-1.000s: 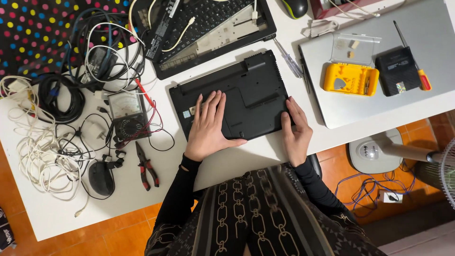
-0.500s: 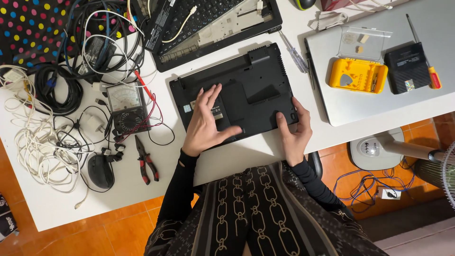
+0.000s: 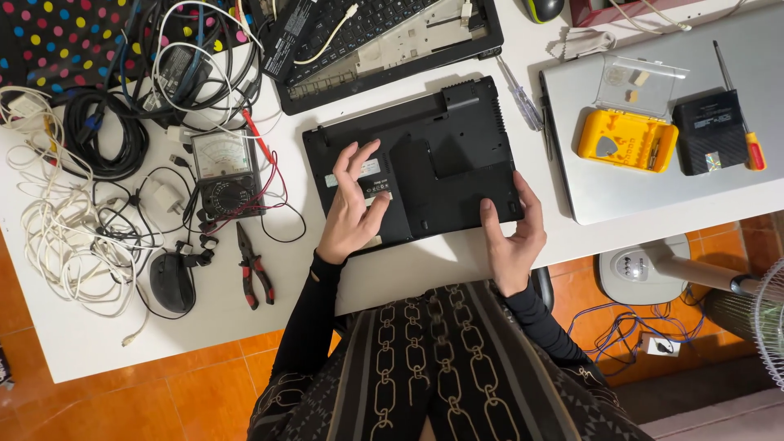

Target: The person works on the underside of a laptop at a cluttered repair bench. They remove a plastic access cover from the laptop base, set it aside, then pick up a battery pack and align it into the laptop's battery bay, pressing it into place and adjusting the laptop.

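A black laptop (image 3: 445, 159) lies upside down on the white table (image 3: 122, 343), its underside up. My left hand (image 3: 353, 204) rests on its left part with fingers spread, fingertips near the white label. My right hand (image 3: 514, 233) holds the laptop's front right corner between thumb and fingers.
Behind it lies a dismantled keyboard frame (image 3: 392, 41). To the right sit a silver laptop (image 3: 645, 188), a yellow bit case (image 3: 627, 140), a black box (image 3: 709, 132) and two screwdrivers (image 3: 519, 98). On the left are a multimeter (image 3: 224, 173), pliers (image 3: 253, 265), a mouse (image 3: 171, 282) and tangled cables (image 3: 73, 220).
My left hand has lifted its palm and drawn back slightly on the laptop's underside. My right hand has slid from the right edge to the front right corner.
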